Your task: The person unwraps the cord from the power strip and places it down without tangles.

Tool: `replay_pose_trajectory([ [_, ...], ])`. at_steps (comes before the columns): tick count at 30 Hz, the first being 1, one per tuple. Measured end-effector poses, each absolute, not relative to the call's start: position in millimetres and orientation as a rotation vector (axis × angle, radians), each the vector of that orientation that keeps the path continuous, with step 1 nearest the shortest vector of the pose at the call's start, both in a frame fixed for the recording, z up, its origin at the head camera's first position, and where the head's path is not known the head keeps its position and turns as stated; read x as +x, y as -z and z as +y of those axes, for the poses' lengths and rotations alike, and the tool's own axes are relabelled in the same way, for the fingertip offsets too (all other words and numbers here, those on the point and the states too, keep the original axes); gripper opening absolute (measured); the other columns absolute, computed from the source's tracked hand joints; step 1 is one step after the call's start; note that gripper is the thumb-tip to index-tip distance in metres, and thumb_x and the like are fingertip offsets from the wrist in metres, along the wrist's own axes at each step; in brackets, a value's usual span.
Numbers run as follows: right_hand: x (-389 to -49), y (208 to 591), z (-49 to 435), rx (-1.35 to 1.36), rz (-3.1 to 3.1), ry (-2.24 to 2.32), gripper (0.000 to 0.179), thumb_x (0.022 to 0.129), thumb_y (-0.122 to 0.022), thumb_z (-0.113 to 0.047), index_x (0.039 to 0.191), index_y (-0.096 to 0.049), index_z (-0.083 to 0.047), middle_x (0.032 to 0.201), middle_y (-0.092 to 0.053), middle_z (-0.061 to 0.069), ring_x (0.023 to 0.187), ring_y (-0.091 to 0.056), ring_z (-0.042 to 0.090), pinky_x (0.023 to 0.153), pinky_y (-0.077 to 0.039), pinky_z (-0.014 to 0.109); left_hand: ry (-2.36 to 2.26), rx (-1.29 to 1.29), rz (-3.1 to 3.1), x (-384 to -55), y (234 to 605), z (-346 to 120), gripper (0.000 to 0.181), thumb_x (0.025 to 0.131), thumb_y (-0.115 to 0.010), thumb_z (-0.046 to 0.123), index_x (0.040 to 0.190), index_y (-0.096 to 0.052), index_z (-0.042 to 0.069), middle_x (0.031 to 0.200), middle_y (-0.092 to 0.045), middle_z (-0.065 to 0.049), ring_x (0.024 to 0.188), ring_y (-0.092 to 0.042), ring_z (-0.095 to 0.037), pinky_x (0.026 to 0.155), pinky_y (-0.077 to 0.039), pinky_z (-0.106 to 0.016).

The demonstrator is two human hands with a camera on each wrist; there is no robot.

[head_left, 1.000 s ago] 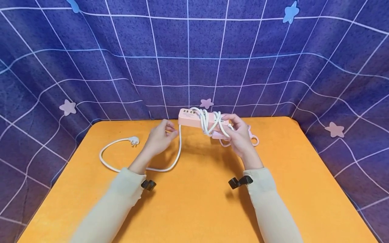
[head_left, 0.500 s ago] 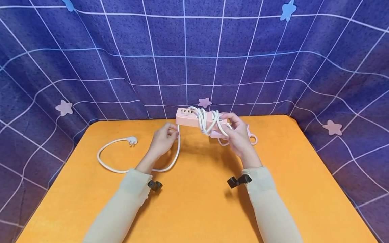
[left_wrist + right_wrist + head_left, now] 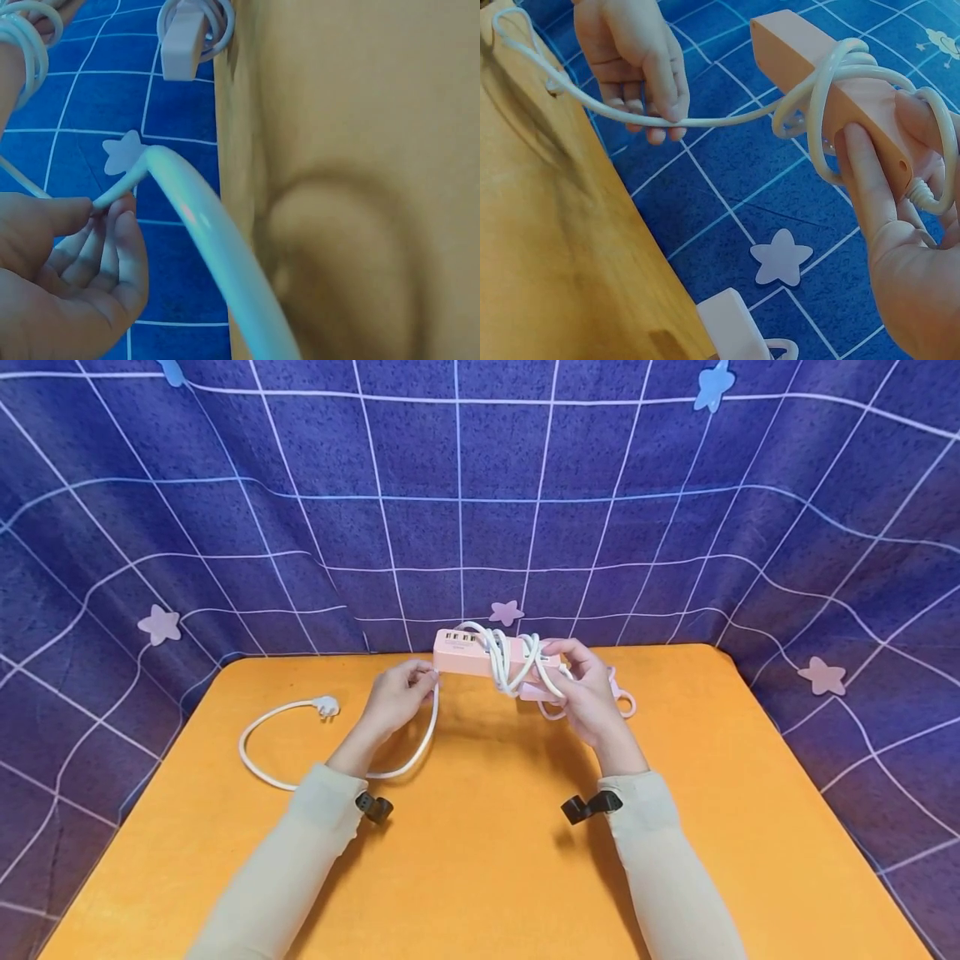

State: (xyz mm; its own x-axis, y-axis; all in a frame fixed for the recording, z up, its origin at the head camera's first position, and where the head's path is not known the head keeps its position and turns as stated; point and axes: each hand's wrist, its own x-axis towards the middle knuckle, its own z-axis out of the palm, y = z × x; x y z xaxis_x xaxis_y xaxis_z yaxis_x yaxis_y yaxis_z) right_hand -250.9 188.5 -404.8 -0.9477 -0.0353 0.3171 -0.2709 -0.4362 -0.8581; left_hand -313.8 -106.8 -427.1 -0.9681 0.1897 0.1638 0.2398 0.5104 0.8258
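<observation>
Two hands were busy with one strip [image 3: 478, 662]. The left hand [image 3: 397, 697] pinched the cord [image 3: 210, 232], thumb against fingertips with only the cord between them, near the strip's free end. The right hand [image 3: 588, 693] was curled round the strip's other end, holding it above the counter [image 3: 487, 860], with a loop of cord by the thumb. Several crossing turns lay about the strip's middle. They looked loose, so they could probably slide or spring off if the left hand lost its tension, and the loop by the thumb could snag if the grip shifted. Held at one end only, the strip might tip or twist under a hard pull. Farther out, the spare cord curved over the counter to the plug [image 3: 327, 706] on the left; a tug could drag the plug or kink the cord. A pale block [image 3: 538, 693], partly hidden by the right hand, might get knocked.
</observation>
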Motion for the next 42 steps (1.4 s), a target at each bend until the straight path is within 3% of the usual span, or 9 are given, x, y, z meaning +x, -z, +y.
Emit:
replay_pose_trajectory([
  [7,-250.9,404.0,190.6,0.447,-1.59,-2.524,0.038,0.097,-0.056,0.018,0.1,-0.07,-0.018,0.127,-0.061,0.003,0.1,-0.066,0.014,0.068,-0.061,0.023,1.496,-0.455,-2.632,-318.9,407.9,-110.4,0.021,0.108,-0.064,0.019,0.121,-0.072,0.005,0.095,-0.076,-0.013,0.092,-0.072,-0.038,0.076,-0.06,-0.026],
  [17,-251.1,402.5,191.3,0.476,-1.631,-2.515,0.035,0.097,-0.06,0.015,0.102,-0.07,-0.018,0.127,-0.061,0.003,0.097,-0.061,0.013,0.054,-0.046,0.016,1.269,-0.526,-2.585,-323.8,374.2,-115.3,0.023,0.106,-0.068,0.024,0.12,-0.076,0.008,0.095,-0.08,-0.007,0.081,-0.074,-0.015,0.076,-0.057,-0.022],
  [26,-252.0,405.1,191.2,0.482,-1.642,-2.518,0.037,0.097,-0.057,0.016,0.102,-0.07,-0.018,0.127,-0.061,0.003,0.097,-0.063,0.012,0.056,-0.049,0.017,1.21,-0.567,-2.512,-322.1,345.4,-116.1,0.019,0.105,-0.069,0.026,0.117,-0.077,0.015,0.095,-0.08,-0.001,0.08,-0.072,-0.022,0.066,-0.047,-0.022],
  [34,-252.0,404.8,191.5,0.464,-1.648,-2.52,0.036,0.097,-0.058,0.016,0.102,-0.069,-0.018,0.128,-0.059,0.003,0.099,-0.066,0.014,0.067,-0.059,0.02,1.167,-0.628,-2.433,-312.8,321.8,-113.9,0.018,0.105,-0.069,0.026,0.116,-0.078,0.015,0.094,-0.08,-0.003,0.075,-0.067,-0.01,0.062,-0.044,-0.021],
  [42,-251.3,404.2,190.4,0.432,-1.65,-2.506,0.036,0.097,-0.059,0.016,0.1,-0.069,-0.019,0.127,-0.061,0.003,0.098,-0.063,0.013,0.058,-0.05,0.018,1.226,-0.673,-2.364,-296.4,305.2,-111.6,0.018,0.104,-0.07,0.028,0.114,-0.078,0.014,0.093,-0.077,-0.005,0.079,-0.067,-0.012,0.071,-0.049,-0.02],
])
